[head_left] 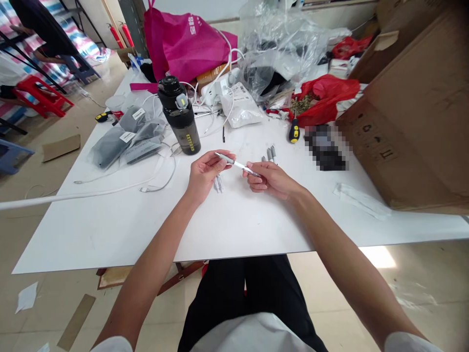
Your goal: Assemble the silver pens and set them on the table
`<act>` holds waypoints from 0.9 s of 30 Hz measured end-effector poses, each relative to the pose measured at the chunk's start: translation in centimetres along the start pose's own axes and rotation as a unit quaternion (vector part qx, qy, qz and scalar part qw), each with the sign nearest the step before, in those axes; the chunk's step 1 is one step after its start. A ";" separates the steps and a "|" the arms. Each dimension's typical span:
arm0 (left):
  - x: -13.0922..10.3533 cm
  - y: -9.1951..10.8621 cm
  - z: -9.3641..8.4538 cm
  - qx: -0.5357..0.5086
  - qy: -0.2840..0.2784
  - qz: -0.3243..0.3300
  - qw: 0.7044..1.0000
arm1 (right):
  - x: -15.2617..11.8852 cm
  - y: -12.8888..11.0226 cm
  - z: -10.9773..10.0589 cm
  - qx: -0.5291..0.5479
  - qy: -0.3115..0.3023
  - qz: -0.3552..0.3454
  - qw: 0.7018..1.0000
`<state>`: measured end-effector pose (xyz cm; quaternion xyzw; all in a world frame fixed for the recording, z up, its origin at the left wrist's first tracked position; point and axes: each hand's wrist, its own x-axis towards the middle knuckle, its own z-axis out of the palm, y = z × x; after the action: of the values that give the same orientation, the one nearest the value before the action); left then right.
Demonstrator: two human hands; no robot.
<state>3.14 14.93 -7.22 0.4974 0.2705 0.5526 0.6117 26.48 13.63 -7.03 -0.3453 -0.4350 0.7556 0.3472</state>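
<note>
Between my two hands a white and grey pen (239,165) is held slantwise above the table. My left hand (204,175) pinches its grey end with thumb and fingers. Around the other end the fingers of my right hand (271,179) are closed. Below and beside my left hand lie white pen parts (219,184), partly hidden by it. Just behind my right hand several grey-ended pens (271,154) lie side by side, their lower parts covered by the hand.
A black water bottle (180,117) stands behind my left hand, with bagged grey items (128,137) left of it. A screwdriver (294,129) lies behind my right hand. The large cardboard box (414,117) takes up the table's right side. Bags and cables (218,90) crowd the back.
</note>
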 end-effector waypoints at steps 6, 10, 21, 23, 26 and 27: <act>-0.1 -0.9 0.4 0.018 0.086 -0.036 0.995 | 0.1 0.2 0.3 -0.077 -0.025 -0.028 0.996; -0.4 -1.2 0.7 0.038 0.083 -0.031 0.995 | 0.1 0.3 0.3 -0.127 -0.020 -0.058 0.990; -0.2 -1.5 1.1 0.027 0.124 -0.024 0.992 | 0.1 1.0 0.0 -0.407 0.115 -0.174 0.889; -0.3 -1.6 1.2 0.026 0.126 -0.023 0.991 | 0.0 1.1 0.0 -0.426 0.111 -0.187 0.878; -0.4 -1.6 1.4 0.023 0.135 -0.027 0.990 | 0.0 1.2 0.1 -0.459 0.131 -0.210 0.853; -0.4 -1.6 1.4 0.022 0.134 -0.028 0.990 | 0.0 1.2 0.2 -0.466 0.137 -0.211 0.848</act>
<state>4.92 14.25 -8.30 0.4250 0.3759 0.5905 0.5740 26.06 13.13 -8.01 -0.4661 -0.7468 0.3175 0.3525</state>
